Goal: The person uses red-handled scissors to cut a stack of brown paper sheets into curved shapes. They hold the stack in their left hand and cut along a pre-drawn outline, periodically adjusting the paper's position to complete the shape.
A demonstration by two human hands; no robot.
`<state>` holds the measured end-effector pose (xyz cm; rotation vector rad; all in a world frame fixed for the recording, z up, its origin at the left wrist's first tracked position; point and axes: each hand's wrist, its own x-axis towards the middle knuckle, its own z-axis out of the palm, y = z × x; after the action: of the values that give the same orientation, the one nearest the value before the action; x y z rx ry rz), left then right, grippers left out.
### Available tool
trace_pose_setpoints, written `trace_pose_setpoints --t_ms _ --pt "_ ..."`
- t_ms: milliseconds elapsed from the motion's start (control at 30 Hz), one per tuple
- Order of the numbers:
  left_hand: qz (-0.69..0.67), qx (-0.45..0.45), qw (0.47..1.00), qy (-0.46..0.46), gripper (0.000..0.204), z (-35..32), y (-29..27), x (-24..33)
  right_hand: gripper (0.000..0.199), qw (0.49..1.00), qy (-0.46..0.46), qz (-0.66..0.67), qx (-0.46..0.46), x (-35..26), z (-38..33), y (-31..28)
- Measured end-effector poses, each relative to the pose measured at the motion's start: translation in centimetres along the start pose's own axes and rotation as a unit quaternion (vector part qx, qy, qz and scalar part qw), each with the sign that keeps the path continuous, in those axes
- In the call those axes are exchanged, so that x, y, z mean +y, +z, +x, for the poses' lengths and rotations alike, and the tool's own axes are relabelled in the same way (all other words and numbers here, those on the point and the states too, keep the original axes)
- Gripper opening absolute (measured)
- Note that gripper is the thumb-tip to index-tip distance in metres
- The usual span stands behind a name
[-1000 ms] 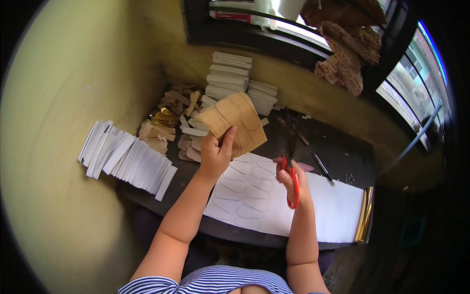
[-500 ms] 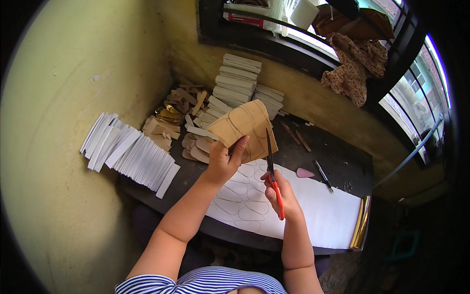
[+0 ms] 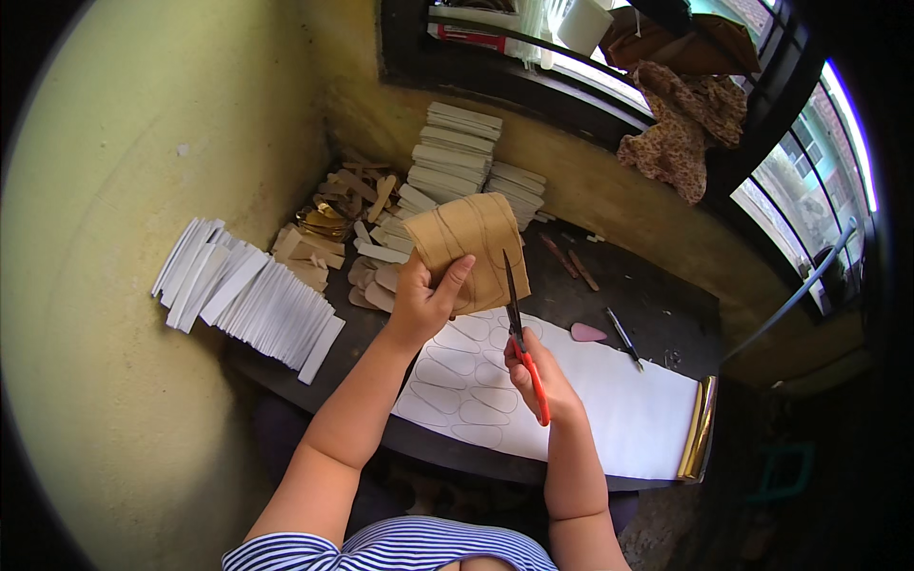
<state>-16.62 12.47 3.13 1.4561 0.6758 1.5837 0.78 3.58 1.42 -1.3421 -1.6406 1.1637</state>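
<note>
Cutting: a brown card sheet (image 3: 473,249) is held up over the dark surface (image 3: 657,295), pencilled outlines visible on it.
Left hand (image 3: 424,300): grip is clamped on the sheet's lower edge, thumb laid across its face.
Right hand (image 3: 540,379): grip is closed round the red handles of the scissors (image 3: 520,333); blades are pointed up at the sheet's right edge, whether parted cannot be told.
Below: a white sheet (image 3: 609,409) with traced oval shapes is spread flat under both hands.
Step judged: blades are being brought to a drawn line.
Next move, judged: the sheet must be steadied and turned so the line is followed.
Nearby: white strips (image 3: 248,295) are fanned at left.
</note>
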Motion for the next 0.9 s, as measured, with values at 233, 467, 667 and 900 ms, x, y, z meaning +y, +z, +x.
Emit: trace_pose_setpoints --t_ms 233,467,667,900 --pt "-0.016 0.002 1.0 -0.012 0.03 0.1 -0.3 0.0 0.078 1.0 -0.003 -0.001 -0.009 -0.3 0.0 0.2" --pt "0.007 0.018 1.0 0.005 0.028 0.4 -0.8 -0.3 0.08 0.995 0.02 0.085 -0.054 -0.3 0.1 0.8" --pt "0.015 0.03 0.999 0.019 0.025 0.5 -1.0 -0.5 0.078 0.992 0.023 0.102 -0.066 0.3 0.3 1.2" --pt "0.021 0.026 0.999 0.024 0.025 0.4 -0.8 -0.3 0.076 0.992 0.006 0.116 -0.042 0.5 0.2 1.7"
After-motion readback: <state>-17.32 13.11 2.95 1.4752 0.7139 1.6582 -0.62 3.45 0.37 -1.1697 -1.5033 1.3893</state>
